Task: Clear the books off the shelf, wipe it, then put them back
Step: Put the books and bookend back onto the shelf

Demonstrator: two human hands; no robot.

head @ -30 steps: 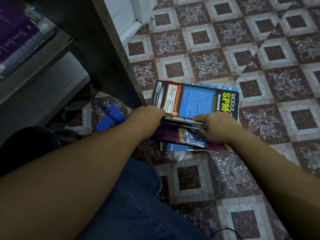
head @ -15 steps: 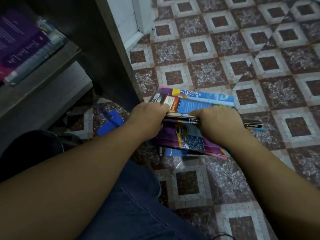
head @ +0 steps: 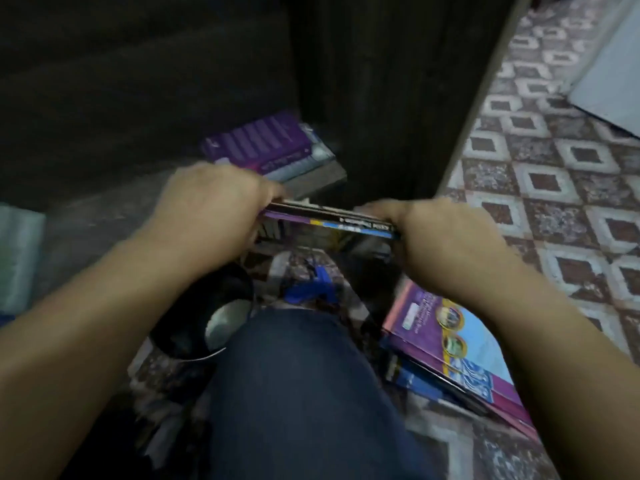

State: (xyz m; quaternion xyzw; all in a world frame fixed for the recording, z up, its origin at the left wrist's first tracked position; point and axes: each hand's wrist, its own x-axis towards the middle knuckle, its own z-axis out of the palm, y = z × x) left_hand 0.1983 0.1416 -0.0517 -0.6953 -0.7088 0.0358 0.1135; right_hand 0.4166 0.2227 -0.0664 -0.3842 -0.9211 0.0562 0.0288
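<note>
Okay, so the whole thing hinges on where the held books [head: 329, 221] sit relative to the purple stack [head: 263, 147] on the shelf [head: 104, 220].

The left hand [head: 214, 206] has its fingers curled tight round the left end of the bundle. The right hand [head: 433, 230] is clamped round the right end the same way, so neither hand is open or free. The bundle is up in the air, lying flat, just in front of the purple stack and a touch to its right, not touching it as far as I can tell.

The long axis runs left to right between the two hands, with the right end dipping slightly. The thin edge faces the person and the far edge points at the purple stack. The purple stack's own long axis is angled, rising toward the right.

The left hand is the nearer one to the stack, almost beside its near corner. My guess is the bundle goes straight forward, either onto the stack or onto the shelf just left of it.

There's also a floor pile [head: 450, 344] down low, right of the purple stack and well toward the person, so more books are waiting.
</note>
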